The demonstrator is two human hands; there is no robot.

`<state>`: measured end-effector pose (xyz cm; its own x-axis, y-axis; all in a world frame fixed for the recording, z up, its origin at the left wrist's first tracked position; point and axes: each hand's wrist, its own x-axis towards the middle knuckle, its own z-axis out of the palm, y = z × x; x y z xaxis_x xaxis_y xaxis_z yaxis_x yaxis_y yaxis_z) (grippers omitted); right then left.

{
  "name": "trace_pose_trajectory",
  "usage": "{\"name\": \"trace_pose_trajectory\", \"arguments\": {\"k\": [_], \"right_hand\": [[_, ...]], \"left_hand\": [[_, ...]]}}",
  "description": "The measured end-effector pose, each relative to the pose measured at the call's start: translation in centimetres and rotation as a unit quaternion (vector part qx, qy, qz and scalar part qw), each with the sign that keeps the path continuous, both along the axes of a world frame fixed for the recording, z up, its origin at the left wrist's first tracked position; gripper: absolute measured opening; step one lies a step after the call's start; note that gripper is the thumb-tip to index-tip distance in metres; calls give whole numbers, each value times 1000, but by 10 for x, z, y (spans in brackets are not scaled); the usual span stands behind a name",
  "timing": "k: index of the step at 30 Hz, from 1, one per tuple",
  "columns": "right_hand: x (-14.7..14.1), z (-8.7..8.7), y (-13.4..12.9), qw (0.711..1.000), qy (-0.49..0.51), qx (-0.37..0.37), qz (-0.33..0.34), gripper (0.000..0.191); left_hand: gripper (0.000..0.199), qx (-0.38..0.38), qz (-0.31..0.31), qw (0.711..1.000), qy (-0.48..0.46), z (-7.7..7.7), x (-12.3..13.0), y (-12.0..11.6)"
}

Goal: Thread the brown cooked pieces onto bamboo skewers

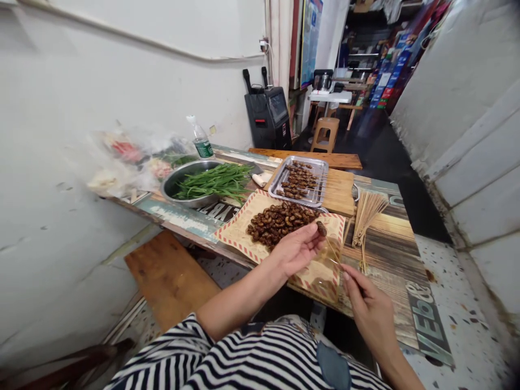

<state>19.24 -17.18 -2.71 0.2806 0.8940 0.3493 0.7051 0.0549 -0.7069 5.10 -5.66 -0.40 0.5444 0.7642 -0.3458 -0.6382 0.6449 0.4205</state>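
My right hand (369, 304) pinches the lower end of a thin bamboo skewer (333, 251), which slants up and left. At the skewer's upper end is a dark brown, ridged silkworm pupa (321, 228), held in the fingertips of my left hand (297, 249). A heap of glossy brown pupae (280, 221) lies just beyond my left hand on a tan paper sheet (235, 232) with a red-striped border. Farther back, a metal tray (280, 184) holds several skewers threaded with pupae. Loose bamboo skewers (368, 214) lie bundled to the right.
A metal bowl (168, 190) of green vegetables (215, 181) stands at the left, near plastic bags (134, 157) and a bottle (201, 142). Under the tray is a wooden board (341, 195). Benches (170, 276) flank the table; a black speaker (268, 116) stands behind.
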Motion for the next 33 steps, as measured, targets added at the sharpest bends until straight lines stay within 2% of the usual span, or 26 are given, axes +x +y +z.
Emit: {"name": "trace_pose_trajectory", "arguments": {"k": [2,4,10,16,20,24,27,30,33], "right_hand": [[1,-2,-1,1000,-21,5,2,29],[2,-4,-2,999,-39,12,9,29],[2,-4,-4,998,-56,11,19,29],[1,-8,-6,999,-48,2,9,29],[0,-8,-6,1000,-3,-29,13,30],[-5,-2,-4,991,106,-79,24,32],[-12,2,-4,955,254,-150,38,35],[-18,4,-3,890,405,-202,58,34],[-23,6,-1,831,505,-219,80,29]], "left_hand": [[15,-29,-39,999,-3,-1,-1,1],[15,-30,-42,999,8,-1,-3,1],[20,43,-7,999,26,3,-6,-4],[25,65,76,993,65,9,1,-8],[24,40,100,992,61,8,6,-10],[22,30,101,993,55,8,8,-11],[21,34,94,993,55,8,8,-11],[20,36,91,993,60,8,8,-10],[21,35,87,994,65,9,8,-9]]}}
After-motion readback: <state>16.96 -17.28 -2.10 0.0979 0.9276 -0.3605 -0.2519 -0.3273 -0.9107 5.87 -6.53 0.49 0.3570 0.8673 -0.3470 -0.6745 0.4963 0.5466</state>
